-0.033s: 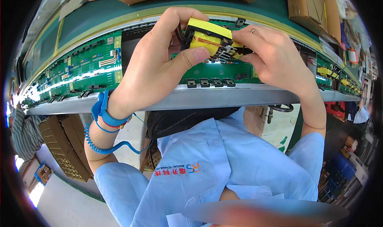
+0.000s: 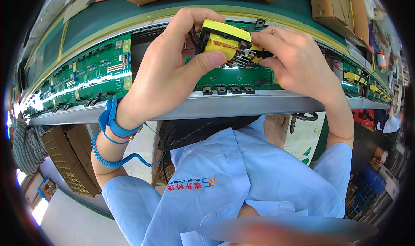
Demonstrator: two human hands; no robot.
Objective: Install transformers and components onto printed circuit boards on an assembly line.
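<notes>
One blocky transformer of glossy yellow tape and black plastic (image 2: pixel 228 35), held above a green circuit board (image 2: pixel 227 79)

From my remote view, I see the left hand (image 2: pixel 168 64) clasp its body, thumb pressed against the smooth yellow winding (image 2: pixel 215 47), where thin coppery wire (image 2: pixel 225 44) crosses. The right hand (image 2: pixel 300 58) holds thumb and fingertips close together near the silvery metal pins (image 2: pixel 245 57); I cannot tell what they pinch. Flat black tabbed components (image 2: pixel 221 89) line the board's edge, beside a grey metal rail (image 2: pixel 233 105).

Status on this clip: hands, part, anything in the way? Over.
Left hand gripping transformer. Right hand at its pin end, exact hold hidden. Transformer slanted over circuit board, blocking view of part of it.
</notes>
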